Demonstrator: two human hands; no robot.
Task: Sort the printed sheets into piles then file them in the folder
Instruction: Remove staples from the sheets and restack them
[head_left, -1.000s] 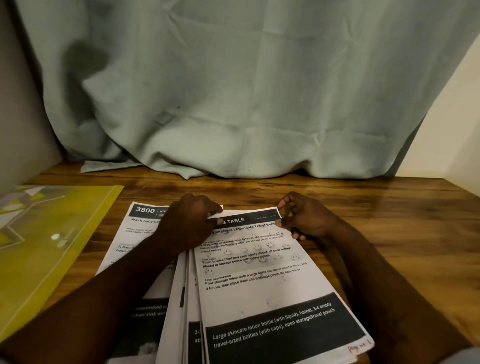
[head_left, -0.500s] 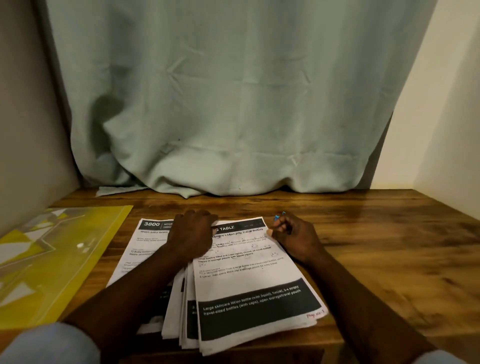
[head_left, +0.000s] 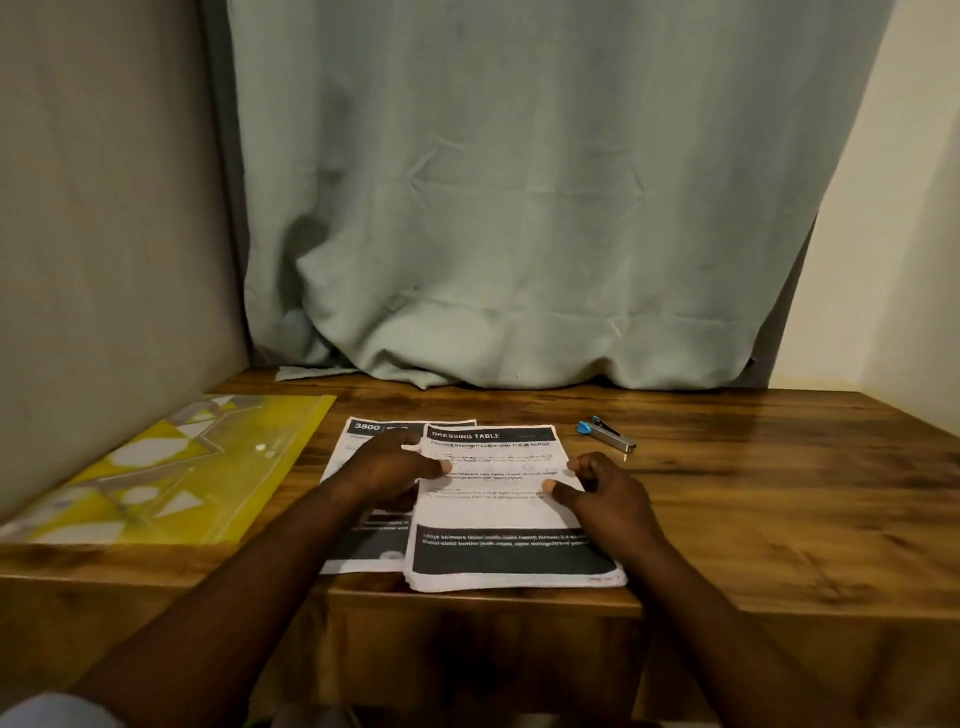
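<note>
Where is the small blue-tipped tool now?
Head view: the tool lies on the table, right of the sheet stack, just beyond the right hand.

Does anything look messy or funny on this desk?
Nothing is spilled or torn. The curtain slumps onto the back of the table, and the paper stack lies right at the table's front edge, where it might slip off.
</note>
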